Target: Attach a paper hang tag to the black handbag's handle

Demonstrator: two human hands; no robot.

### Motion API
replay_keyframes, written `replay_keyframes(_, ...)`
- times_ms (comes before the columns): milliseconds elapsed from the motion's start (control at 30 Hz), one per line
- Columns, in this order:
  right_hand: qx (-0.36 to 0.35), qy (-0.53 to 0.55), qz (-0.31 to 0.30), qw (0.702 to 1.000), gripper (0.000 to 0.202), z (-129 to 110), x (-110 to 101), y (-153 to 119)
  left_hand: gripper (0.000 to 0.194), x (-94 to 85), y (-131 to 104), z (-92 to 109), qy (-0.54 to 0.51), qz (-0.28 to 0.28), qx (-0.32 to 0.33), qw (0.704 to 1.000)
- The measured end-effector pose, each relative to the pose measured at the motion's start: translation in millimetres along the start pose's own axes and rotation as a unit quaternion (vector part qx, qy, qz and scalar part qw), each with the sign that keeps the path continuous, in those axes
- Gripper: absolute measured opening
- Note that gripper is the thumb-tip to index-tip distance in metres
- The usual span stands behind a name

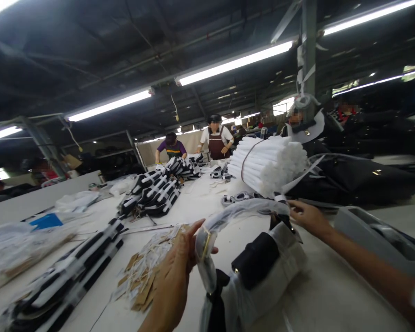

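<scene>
In front of me a black handbag (257, 260) sits on the white table, its body partly covered in white wrapping. Its arched handle (244, 207) is sheathed in clear or whitish plastic, with a gold-coloured metal piece near the left end. My left hand (178, 267) is closed around the handle's left side, fingertips showing past it. At the handle's right end, my right hand (307, 216) has its fingers closed on the wrapped part; exactly what lies between the fingertips is hard to make out. Just left of the bag lies a pile of brown tags with white strings (145, 272).
Black straps with white wrapping (65, 281) lie at left, with a larger heap (152, 191) behind. A banded bundle of white rolls (266, 161) stands beyond the bag. A grey plastic holder (373, 235) and black bags (359, 177) are at right. Two co-workers stand across the table.
</scene>
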State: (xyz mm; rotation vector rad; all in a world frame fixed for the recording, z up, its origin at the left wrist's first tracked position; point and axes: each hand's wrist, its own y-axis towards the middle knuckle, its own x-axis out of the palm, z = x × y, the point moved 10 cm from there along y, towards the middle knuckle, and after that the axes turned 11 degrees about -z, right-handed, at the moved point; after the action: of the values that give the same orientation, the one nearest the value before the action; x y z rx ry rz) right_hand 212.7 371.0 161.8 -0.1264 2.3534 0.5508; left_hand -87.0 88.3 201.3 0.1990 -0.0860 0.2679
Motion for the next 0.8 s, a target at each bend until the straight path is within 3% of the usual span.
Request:
replay_keyframes(100, 0.015, 0.078, 0.059, 0.995, 0.045, 7, -41, -51, 0.059, 9.8, 12, 13, 0.033, -0.047, -0.008, 0.998)
replay_keyframes(167, 0.001, 0.184, 0.103, 0.977, 0.042, 1, -58, -93, 0.056, 19.7, 19, 23, 0.066, -0.092, -0.018, 0.993)
replay_keyframes(233, -0.054, 0.246, 0.086, 0.964, 0.036, -28, -56, -127, 0.05, 30.8, 25, 33, 0.104, -0.137, -0.03, 0.985)
replay_keyframes(333, -0.14, 0.212, 0.011, 0.967, 0.023, -98, -35, -162, 0.041, 44.2, 29, 46, 0.14, -0.177, -0.047, 0.973)
replay_keyframes(400, -0.165, 0.21, -0.037, 0.963, 0.019, -138, -16, -171, 0.036, 50.4, 29, 52, 0.128, -0.182, -0.06, 0.973)
replay_keyframes(500, -0.168, 0.239, -0.071, 0.954, 0.02, -174, 9, -169, 0.039, 60.3, 24, 55, 0.112, -0.189, -0.07, 0.973)
replay_keyframes(633, -0.163, 0.277, -0.047, 0.946, 0.023, -194, 26, -160, 0.051, 67.9, 20, 62, 0.146, -0.179, -0.05, 0.972)
replay_keyframes(800, -0.168, 0.309, -0.012, 0.936, 0.019, -211, 30, -155, 0.057, 62.5, 23, 66, 0.149, -0.137, -0.023, 0.979)
